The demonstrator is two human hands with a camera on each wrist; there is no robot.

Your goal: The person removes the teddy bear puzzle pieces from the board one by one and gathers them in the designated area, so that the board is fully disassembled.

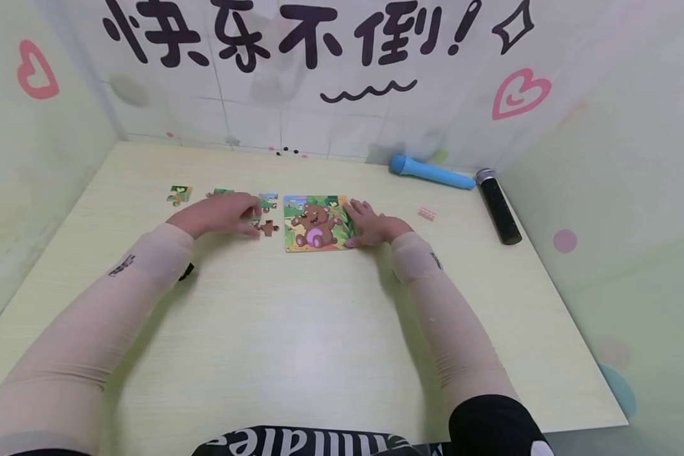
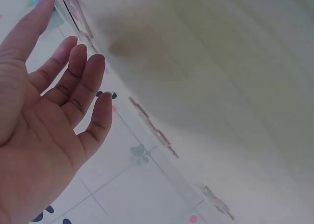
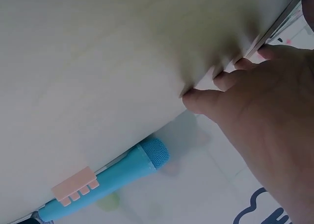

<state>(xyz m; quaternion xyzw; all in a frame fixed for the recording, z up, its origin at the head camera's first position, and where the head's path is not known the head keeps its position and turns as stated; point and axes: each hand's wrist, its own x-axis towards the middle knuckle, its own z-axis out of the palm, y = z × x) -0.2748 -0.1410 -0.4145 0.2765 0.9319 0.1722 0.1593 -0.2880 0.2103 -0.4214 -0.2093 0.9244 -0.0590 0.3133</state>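
A square puzzle picture of a brown bear [image 1: 313,218] lies flat on the table. My right hand [image 1: 374,226] rests at its right edge, fingers spread and fingertips on the picture's border; in the right wrist view those fingertips press down at the edge. To the left, my left hand [image 1: 222,212] hovers among loose puzzle pieces, its fingers loosely bent with nothing in them in the left wrist view. One brown piece [image 1: 268,228] and one blue-green piece [image 1: 268,200] sit between that hand and the picture. Another green piece [image 1: 223,190] is partly hidden behind it.
Farther left lies a separate puzzle piece [image 1: 179,193]. A small pink comb-shaped piece [image 1: 427,213] is right of the right hand. Behind it are a blue microphone [image 1: 436,173] and a black microphone [image 1: 500,212]. Walls border the table [image 1: 296,342] at the back and sides.
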